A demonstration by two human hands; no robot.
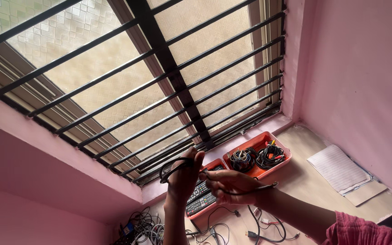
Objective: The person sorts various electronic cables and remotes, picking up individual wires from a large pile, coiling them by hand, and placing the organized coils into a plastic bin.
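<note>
Below the barred window, left hand (183, 179) grips a looped thin black rubber cable (174, 167); right hand (230, 182) pinches its tail. Probably light, floppy, best held at the loop.

Bare forearms; right arm wears a crinkled magenta sleeve (364, 231) (pushed up).

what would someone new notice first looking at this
Probably the big barred window filling the upper left, set in pink walls. Below it, at centre bottom, the left hand and right hand hold a looped black cable above a table. Just beyond them sit two orange trays: one holds coiled cables, the other remote controls.
</note>
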